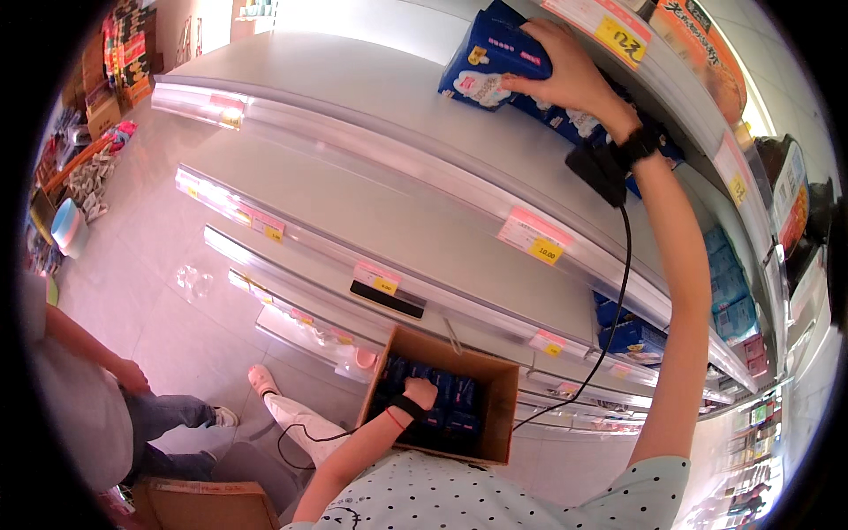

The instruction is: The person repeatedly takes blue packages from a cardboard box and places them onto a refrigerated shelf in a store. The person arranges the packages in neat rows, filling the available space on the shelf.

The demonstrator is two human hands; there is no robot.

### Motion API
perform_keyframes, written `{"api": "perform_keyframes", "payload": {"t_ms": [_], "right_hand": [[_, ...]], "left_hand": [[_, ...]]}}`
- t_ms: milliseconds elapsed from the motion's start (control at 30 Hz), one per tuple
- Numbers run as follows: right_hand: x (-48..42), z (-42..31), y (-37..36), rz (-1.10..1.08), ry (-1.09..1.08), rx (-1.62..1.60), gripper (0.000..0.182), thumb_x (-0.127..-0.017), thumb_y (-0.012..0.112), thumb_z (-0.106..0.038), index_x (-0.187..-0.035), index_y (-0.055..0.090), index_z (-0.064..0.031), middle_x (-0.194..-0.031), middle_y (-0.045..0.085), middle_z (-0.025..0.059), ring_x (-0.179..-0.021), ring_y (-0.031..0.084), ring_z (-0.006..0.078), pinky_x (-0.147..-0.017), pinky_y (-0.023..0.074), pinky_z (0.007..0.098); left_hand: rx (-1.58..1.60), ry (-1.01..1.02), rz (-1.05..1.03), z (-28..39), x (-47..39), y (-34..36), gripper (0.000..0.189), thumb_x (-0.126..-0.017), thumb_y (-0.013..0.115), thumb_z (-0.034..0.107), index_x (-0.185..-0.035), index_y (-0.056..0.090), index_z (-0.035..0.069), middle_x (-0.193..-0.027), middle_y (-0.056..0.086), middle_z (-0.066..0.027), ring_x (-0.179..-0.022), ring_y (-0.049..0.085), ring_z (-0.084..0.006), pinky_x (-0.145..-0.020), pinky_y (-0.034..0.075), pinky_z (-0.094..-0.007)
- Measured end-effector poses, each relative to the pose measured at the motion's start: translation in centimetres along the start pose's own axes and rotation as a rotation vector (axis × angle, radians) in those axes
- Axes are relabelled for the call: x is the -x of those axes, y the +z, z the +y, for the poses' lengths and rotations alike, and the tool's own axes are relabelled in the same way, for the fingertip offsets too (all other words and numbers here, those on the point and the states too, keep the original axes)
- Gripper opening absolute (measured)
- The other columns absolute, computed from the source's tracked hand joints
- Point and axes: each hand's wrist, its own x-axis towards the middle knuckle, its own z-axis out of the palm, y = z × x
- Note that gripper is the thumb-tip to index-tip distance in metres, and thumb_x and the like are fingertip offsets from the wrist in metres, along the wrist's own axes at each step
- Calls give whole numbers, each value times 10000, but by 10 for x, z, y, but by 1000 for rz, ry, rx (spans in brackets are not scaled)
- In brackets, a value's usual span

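High on the shelf, my right hand grips a dark blue soft pack with white, cloud-like print. The thumb lies on its near face and the fingers reach over the top. More blue packs lie behind and under that wrist, partly covered by it. Down at my waist, my left hand is inside an open cardboard carton, on top of several blue packs. Its fingertips are hidden, so its hold is unclear. Both wrists wear black bands, and a cable hangs from the right one.
Lower shelves with price-tag rails step down before me. Blue packs and teal packs fill spots at right. Another person stands at left, near a second carton. A plastic bag lies on the floor.
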Motion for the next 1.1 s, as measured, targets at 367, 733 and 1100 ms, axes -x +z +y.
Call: {"api": "perform_keyframes", "payload": {"t_ms": [367, 733, 1100], "right_hand": [[116, -101, -83, 240, -37, 65, 625, -558, 817, -232, -1101, 557, -65, -1352, 386, 203, -1199, 374, 395, -981, 330, 444], [161, -124, -120, 318, -182, 295, 411, -593, 735, -284, -951, 632, -110, -1300, 467, 202, -1182, 425, 351, -962, 348, 388], [259, -203, -108, 377, 239, -485, 321, -687, 602, -253, -926, 620, -39, -1144, 557, 255, -1045, 532, 370, -898, 412, 413]], "left_hand": [[7, 68, -3, -2, 7, -5, 222, -768, 567, 159, -941, 678, 77, -1057, 589, -148, -940, 610, -307, -701, 496, -420], [-22, 118, 135, -1, 3, -1, 245, -723, 616, 185, -944, 653, 86, -1043, 545, -139, -905, 595, -324, -708, 506, -423], [170, 56, 247, -31, -7, 24, 186, -703, 622, 195, -853, 681, 102, -1031, 588, -157, -895, 614, -315, -730, 509, -431]]}}
